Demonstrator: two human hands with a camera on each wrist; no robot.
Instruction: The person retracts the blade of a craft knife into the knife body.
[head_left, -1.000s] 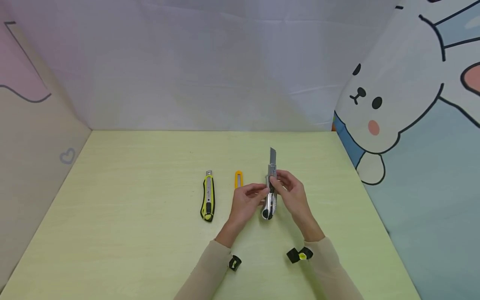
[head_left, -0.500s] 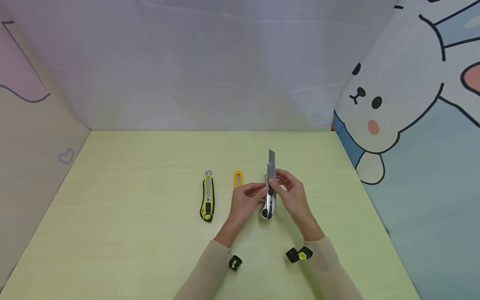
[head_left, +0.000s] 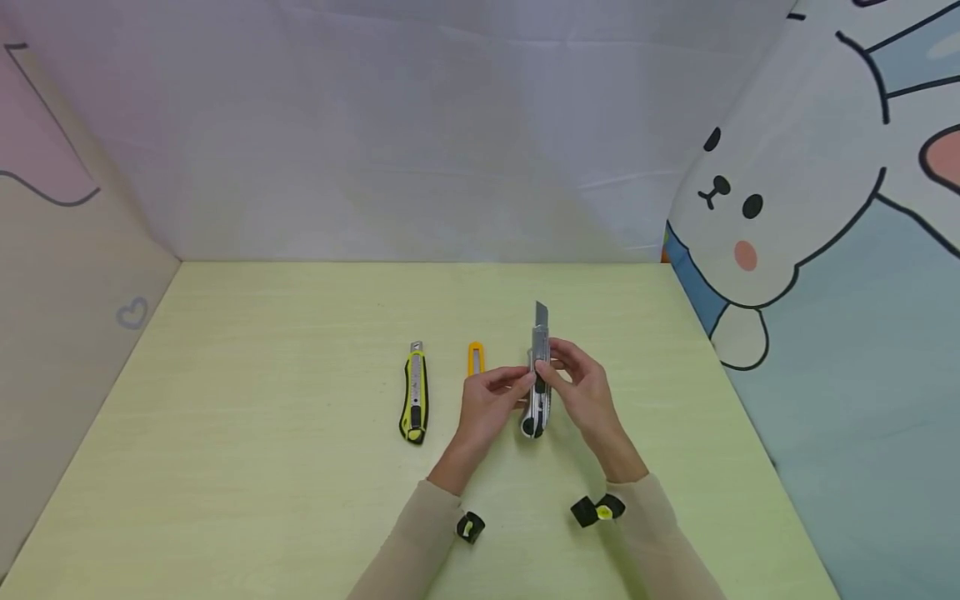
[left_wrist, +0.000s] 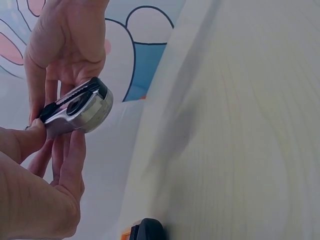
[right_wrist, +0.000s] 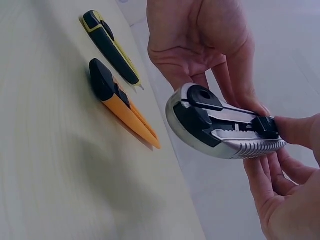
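Note:
A silver utility knife (head_left: 536,412) with black parts is held up over the table, its blade (head_left: 542,315) sticking out at the far end. My left hand (head_left: 483,408) pinches its left side between thumb and fingers. From the other side my right hand (head_left: 588,392) grips it, the thumb on the black slider (right_wrist: 265,127), as the right wrist view shows. The knife's rounded butt end (left_wrist: 97,110) faces the left wrist camera. To the left lie an orange utility knife (right_wrist: 130,115), partly hidden by my left hand in the head view, and a yellow-and-black one (head_left: 415,400).
The pale wooden table (head_left: 285,375) meets a whitish cloth backdrop (head_left: 420,150) at its far edge. A cloth printed with a cartoon rabbit (head_left: 780,217) hangs along the right side. Dark camera mounts (head_left: 597,510) sit at both wrists.
The silver knife's blade has slid a little way back into the handle, as the right thumb moved toward the butt end. Both hands keep their hold; the other two knives lie still.

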